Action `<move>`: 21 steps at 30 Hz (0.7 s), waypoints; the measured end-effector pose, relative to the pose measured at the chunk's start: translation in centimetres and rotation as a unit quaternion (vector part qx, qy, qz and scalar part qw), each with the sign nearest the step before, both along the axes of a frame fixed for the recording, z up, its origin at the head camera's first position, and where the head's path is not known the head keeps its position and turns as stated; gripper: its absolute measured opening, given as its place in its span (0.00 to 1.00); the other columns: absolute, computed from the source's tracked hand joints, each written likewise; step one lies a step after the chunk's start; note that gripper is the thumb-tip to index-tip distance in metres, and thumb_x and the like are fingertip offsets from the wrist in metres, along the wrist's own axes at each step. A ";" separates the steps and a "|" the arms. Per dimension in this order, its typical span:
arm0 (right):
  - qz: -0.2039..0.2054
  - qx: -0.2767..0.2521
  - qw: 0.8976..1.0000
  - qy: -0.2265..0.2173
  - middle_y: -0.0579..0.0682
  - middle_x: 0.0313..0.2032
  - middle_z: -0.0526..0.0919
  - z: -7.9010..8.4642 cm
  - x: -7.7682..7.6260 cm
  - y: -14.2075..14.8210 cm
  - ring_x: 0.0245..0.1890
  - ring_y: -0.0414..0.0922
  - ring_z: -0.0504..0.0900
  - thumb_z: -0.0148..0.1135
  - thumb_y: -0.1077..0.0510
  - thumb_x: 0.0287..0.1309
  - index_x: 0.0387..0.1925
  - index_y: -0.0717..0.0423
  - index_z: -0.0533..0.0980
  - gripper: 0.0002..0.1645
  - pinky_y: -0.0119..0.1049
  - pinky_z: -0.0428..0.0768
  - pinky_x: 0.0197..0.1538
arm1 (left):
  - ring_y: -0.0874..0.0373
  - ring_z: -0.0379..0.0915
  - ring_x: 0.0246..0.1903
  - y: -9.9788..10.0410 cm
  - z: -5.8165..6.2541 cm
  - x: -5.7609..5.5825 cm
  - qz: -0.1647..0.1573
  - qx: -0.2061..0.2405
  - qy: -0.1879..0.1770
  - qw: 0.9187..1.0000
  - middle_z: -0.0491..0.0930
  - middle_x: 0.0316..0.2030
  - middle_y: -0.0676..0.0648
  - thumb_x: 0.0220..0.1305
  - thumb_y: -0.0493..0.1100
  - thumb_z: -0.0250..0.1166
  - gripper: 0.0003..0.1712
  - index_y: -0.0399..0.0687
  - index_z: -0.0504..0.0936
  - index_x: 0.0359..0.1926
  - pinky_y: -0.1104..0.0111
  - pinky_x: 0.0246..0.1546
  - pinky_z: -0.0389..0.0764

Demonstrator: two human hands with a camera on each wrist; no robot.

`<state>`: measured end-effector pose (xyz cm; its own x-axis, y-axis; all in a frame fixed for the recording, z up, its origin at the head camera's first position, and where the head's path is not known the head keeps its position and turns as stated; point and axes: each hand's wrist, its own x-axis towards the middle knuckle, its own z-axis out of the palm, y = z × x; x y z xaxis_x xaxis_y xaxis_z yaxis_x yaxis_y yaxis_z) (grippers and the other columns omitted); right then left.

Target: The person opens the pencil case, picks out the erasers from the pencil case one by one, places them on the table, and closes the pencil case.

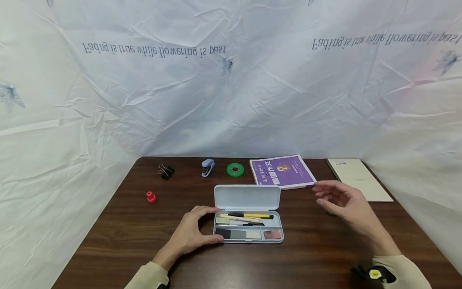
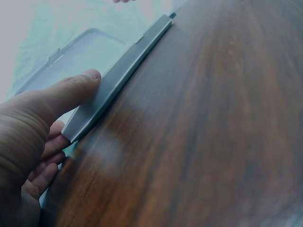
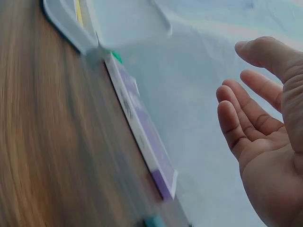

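A light-grey pencil case [image 1: 249,241] lies on the table with its lid [image 1: 247,196] raised. My left hand [image 1: 192,231] grips its left end, thumb on the front edge and fingers at the back corner. Inside the case are a yellow-and-black pen [image 1: 258,216], a pale slim stick [image 1: 240,218], a pinkish block [image 1: 272,234] and several flat pieces in the front compartment. My right hand [image 1: 344,202] is raised right of the case, fingers loosely bent, holding nothing. Beneath it a small greenish thing [image 1: 330,213] is mostly hidden; the right wrist view shows a blurred teal thing [image 3: 154,221].
Behind the case lie a purple book [image 1: 288,170], a green tape roll [image 1: 235,169] and a light-blue stapler [image 1: 207,167]. A black binder clip [image 1: 167,172] and a red knob-like piece [image 1: 150,196] sit at left. A cream pad [image 1: 361,180] lies at the right edge.
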<state>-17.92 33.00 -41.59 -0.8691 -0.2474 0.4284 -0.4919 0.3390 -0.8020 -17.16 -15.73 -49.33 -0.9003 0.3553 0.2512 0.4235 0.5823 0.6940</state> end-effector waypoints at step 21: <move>0.092 -0.020 0.995 -0.046 0.68 0.56 0.86 1.3 -1.6 -9.0 0.49 0.49 0.88 0.76 0.69 0.68 0.65 0.61 0.83 0.26 0.35 0.90 0.51 | 0.54 0.78 0.69 0.0 0.0 0.0 0.003 -0.004 -0.004 1.000 0.84 0.65 0.59 0.51 0.68 0.88 0.46 0.64 0.86 0.69 0.45 0.71 0.78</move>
<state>-19.52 23.99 -40.26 -0.8466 -0.3894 0.3629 -0.4670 0.2164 -0.8574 -17.12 -15.75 -49.33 -0.9043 0.3517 0.2419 0.4147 0.5896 0.6931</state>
